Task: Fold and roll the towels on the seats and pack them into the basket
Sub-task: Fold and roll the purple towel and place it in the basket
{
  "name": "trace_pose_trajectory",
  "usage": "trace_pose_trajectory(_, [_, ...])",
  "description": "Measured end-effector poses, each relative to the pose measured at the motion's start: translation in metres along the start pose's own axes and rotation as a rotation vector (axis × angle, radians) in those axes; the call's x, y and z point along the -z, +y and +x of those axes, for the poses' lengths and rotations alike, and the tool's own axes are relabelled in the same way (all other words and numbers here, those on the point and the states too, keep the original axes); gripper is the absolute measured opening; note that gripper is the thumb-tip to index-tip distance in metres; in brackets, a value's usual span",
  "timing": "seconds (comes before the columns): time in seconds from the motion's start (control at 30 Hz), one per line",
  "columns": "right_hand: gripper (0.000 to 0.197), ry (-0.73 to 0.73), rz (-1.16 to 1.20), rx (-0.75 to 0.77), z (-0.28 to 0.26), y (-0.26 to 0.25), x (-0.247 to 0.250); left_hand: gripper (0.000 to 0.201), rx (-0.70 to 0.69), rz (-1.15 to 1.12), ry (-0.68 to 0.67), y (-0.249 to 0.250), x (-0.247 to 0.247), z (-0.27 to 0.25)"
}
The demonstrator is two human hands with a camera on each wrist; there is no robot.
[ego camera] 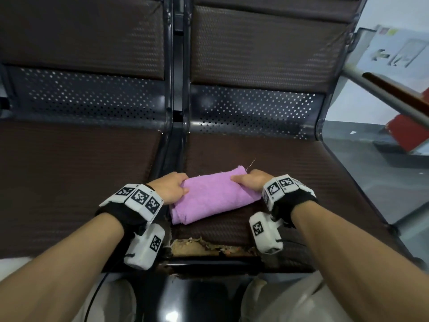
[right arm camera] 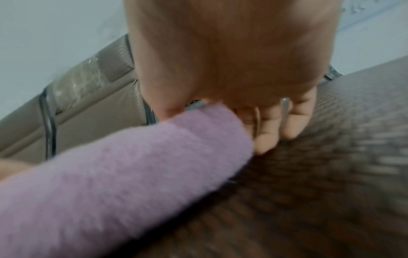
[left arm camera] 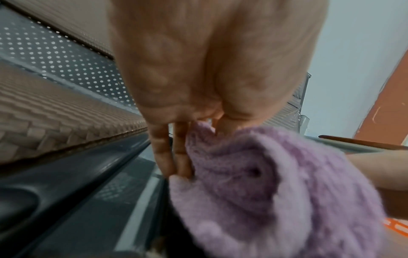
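Note:
A pink-purple towel point(ego camera: 212, 196), rolled into a thick bundle, lies on the brown seat point(ego camera: 301, 173) on the right. My left hand point(ego camera: 173, 187) grips its left end, thumb on top and fingers curled behind it. In the left wrist view the towel point(left arm camera: 276, 183) shows its spiral end beside my left hand's fingers point(left arm camera: 174, 153). My right hand point(ego camera: 251, 181) holds the right end, thumb on top. In the right wrist view the towel point(right arm camera: 123, 172) runs away from my right hand's fingers point(right arm camera: 267, 134), which touch the seat. No basket is in view.
A second brown seat point(ego camera: 76, 182) lies to the left, with a dark metal gap point(ego camera: 175, 138) between the two. The right seat's front edge point(ego camera: 204, 248) is torn. A handrail point(ego camera: 385, 94) and a red object point(ego camera: 408, 133) stand at the right.

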State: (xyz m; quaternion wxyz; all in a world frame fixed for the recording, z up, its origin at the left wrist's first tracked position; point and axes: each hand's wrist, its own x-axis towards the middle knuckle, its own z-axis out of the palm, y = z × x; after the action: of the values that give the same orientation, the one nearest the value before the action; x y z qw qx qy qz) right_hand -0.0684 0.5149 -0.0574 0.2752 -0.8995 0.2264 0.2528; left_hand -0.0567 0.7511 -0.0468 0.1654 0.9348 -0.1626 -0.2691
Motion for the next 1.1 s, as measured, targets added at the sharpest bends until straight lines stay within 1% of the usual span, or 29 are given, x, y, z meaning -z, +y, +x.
trace_pose_trajectory(0.07, [0.061, -0.049, 0.096, 0.054, -0.007, -0.007, 0.002, 0.023, 0.020, 0.056, -0.027, 0.004, 0.003, -0.005])
trace_pose_trajectory(0.1, [0.051, -0.057, 0.136, 0.119, -0.013, -0.011, 0.004, 0.027, 0.040, 0.083, -0.022, 0.006, 0.008, -0.008])
trace_pose_trajectory(0.13, [0.039, -0.048, 0.169, 0.210, -0.021, -0.014, 0.009, 0.036, 0.062, 0.087, -0.006, 0.008, 0.014, -0.011])
trace_pose_trajectory(0.17, [0.027, -0.014, 0.188, 0.311, -0.031, -0.018, 0.014, 0.049, 0.064, 0.044, 0.021, 0.011, 0.021, -0.013])
trace_pose_trajectory(0.2, [0.022, 0.040, 0.194, 0.406, -0.043, -0.021, 0.021, 0.066, 0.030, -0.045, 0.053, 0.015, 0.027, -0.017])
trace_pose_trajectory(0.27, [0.020, 0.132, 0.185, 0.574, -0.070, -0.028, 0.037, 0.099, -0.134, -0.250, 0.134, 0.030, 0.040, -0.029])
trace_pose_trajectory(0.3, [0.025, 0.149, 0.180, 0.655, -0.085, -0.030, 0.045, 0.110, -0.228, -0.309, 0.165, 0.042, 0.045, -0.037])
trace_pose_trajectory(0.33, [0.028, 0.150, 0.179, 0.724, -0.100, -0.031, 0.053, 0.117, -0.310, -0.332, 0.179, 0.054, 0.049, -0.045])
trace_pose_trajectory(0.37, [0.030, 0.149, 0.183, 0.783, -0.116, -0.031, 0.061, 0.118, -0.370, -0.335, 0.181, 0.066, 0.052, -0.053])
trace_pose_trajectory(0.4, [0.031, 0.155, 0.189, 0.826, -0.131, -0.030, 0.069, 0.114, -0.407, -0.329, 0.178, 0.077, 0.056, -0.060])
trace_pose_trajectory(0.43, [0.032, 0.175, 0.198, 0.855, -0.148, -0.026, 0.076, 0.102, -0.434, -0.317, 0.177, 0.087, 0.059, -0.068])
trace_pose_trajectory(0.5, [0.033, 0.258, 0.212, 0.874, -0.178, -0.014, 0.090, 0.069, -0.477, -0.274, 0.175, 0.107, 0.066, -0.085])
trace_pose_trajectory(0.53, [0.033, 0.316, 0.218, 0.875, -0.193, -0.006, 0.096, 0.057, -0.493, -0.251, 0.169, 0.116, 0.069, -0.094])
trace_pose_trajectory(0.67, [0.032, 0.576, 0.307, 0.822, -0.251, 0.047, 0.113, 0.038, -0.565, -0.088, 0.154, 0.153, 0.064, -0.125])
trace_pose_trajectory(0.77, [0.032, 0.697, 0.457, 0.761, -0.286, 0.096, 0.116, 0.019, -0.632, 0.019, 0.206, 0.187, 0.051, -0.145])
trace_pose_trajectory(0.87, [0.030, 0.815, 0.574, 0.694, -0.313, 0.147, 0.113, 0.009, -0.710, 0.100, 0.206, 0.234, 0.031, -0.164])
trace_pose_trajectory(0.9, [0.030, 0.855, 0.613, 0.670, -0.321, 0.165, 0.111, 0.009, -0.737, 0.125, 0.197, 0.251, 0.023, -0.168])
trace_pose_trajectory(0.93, [0.030, 0.896, 0.654, 0.640, -0.328, 0.183, 0.109, 0.012, -0.754, 0.143, 0.181, 0.268, 0.014, -0.172])
trace_pose_trajectory(0.97, [0.031, 0.937, 0.697, 0.603, -0.336, 0.203, 0.106, 0.014, -0.777, 0.158, 0.157, 0.284, 0.003, -0.174])
trace_pose_trajectory(1.03, [0.030, 1.006, 0.784, 0.534, -0.349, 0.245, 0.097, 0.005, -0.821, 0.215, 0.086, 0.316, -0.023, -0.176])
trace_pose_trajectory(1.1, [0.028, 1.066, 0.855, 0.447, -0.358, 0.291, 0.081, 0.012, -0.877, 0.264, 0.004, 0.345, -0.056, -0.173])
